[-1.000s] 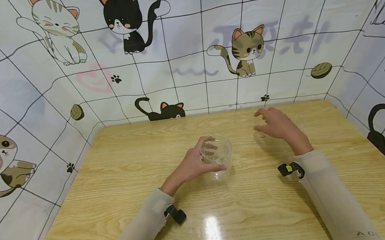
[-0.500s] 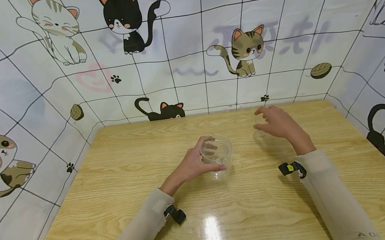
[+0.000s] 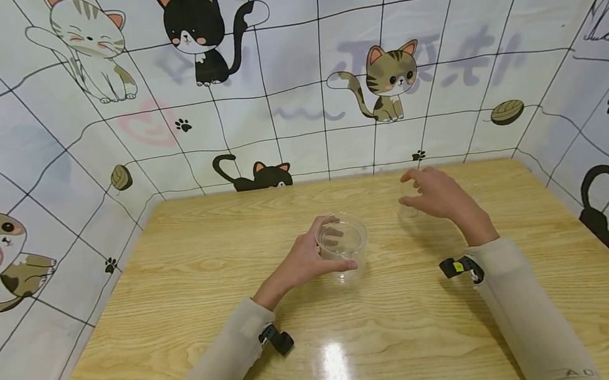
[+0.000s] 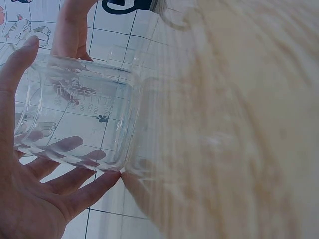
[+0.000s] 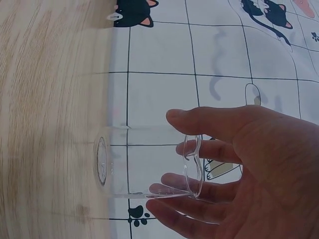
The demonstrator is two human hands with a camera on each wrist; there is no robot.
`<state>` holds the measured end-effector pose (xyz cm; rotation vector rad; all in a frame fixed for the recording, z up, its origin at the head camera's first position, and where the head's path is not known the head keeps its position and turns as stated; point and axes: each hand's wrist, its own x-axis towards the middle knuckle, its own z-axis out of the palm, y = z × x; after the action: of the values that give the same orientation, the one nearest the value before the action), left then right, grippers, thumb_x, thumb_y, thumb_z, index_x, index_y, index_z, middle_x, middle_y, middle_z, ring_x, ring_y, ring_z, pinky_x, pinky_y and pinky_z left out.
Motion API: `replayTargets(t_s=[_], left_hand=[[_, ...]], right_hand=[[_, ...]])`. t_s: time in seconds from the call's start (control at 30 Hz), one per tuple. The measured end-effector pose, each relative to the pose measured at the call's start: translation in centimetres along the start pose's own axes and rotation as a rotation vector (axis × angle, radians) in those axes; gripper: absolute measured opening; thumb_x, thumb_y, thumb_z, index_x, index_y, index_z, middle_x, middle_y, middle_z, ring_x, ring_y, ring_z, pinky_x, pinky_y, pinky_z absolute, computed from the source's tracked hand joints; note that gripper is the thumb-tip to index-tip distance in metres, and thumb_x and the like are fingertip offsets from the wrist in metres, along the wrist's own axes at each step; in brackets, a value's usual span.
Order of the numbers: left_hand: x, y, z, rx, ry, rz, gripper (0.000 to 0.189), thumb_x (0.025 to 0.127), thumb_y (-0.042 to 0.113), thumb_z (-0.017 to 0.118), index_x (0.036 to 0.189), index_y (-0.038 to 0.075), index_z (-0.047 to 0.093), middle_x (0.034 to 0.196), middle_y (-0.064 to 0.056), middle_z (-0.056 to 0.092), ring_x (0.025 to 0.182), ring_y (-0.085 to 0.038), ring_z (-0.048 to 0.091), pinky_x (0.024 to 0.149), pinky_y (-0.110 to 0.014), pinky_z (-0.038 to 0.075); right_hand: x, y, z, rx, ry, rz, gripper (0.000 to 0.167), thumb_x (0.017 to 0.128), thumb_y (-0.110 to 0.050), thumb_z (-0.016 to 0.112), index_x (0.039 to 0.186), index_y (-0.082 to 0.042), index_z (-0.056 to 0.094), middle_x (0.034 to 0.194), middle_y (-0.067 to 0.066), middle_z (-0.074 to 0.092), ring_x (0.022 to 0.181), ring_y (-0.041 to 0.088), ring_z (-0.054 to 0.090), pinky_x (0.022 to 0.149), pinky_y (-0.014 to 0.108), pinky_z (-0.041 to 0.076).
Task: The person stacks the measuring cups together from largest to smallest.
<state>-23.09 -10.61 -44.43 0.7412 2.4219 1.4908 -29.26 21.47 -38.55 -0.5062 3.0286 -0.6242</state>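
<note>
My left hand [image 3: 312,253] holds a wide clear beaker [image 4: 94,112], its thumb on one side and its fingers spread along the other. Faint measuring marks show on this beaker's wall, and it stands upright on the table. Farther back and to the right, my right hand [image 3: 438,195] is curled round the rim end of a narrower clear beaker [image 5: 144,162]. That one is upright too, its base on the wood. In the head view the narrow beaker is faint and partly hidden by the fingers. Both beakers look see-through, with nothing visible inside.
The wooden table [image 3: 219,237] meets a white wall cloth [image 3: 295,109] with cat drawings at its back and sides. A faint clear shape [image 3: 475,185] shows behind the right wrist; its kind cannot be made out. Each wrist wears a small black camera [image 3: 281,340].
Almost nothing differs. My right hand has shifted very slightly, and my left hand stays on the wide beaker.
</note>
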Motion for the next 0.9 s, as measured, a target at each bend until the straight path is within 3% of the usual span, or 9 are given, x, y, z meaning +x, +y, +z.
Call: replayTargets(t_s=[0.47,0.9], left_hand=[[0.07,-0.19,0.07,0.014,-0.001,0.007,0.094,0.078,0.04,0.091,0.154,0.029,0.035,0.144,-0.009,0.061,0.125,-0.029,0.066,0.098,-0.045,0.057],[0.06,-0.31,0.03,0.022,0.001,0.01,0.096,0.077,0.047,0.09,0.154,0.029,0.035,0.146,-0.006,0.06,0.125,-0.026,0.066,0.098,-0.043,0.057]], right_hand=[[-0.05,-0.17,0.32,-0.009,0.029,-0.024,0.051,0.098,-0.028,0.071,0.138,0.002,0.057,0.13,0.031,0.059,0.117,0.046,0.061,0.09,0.061,0.052],[0.07,-0.87,0.18,-0.023,0.006,-0.034,0.051,0.099,-0.03,0.07,0.138,0.001,0.058,0.131,0.03,0.061,0.117,0.044,0.062,0.092,0.06,0.051]])
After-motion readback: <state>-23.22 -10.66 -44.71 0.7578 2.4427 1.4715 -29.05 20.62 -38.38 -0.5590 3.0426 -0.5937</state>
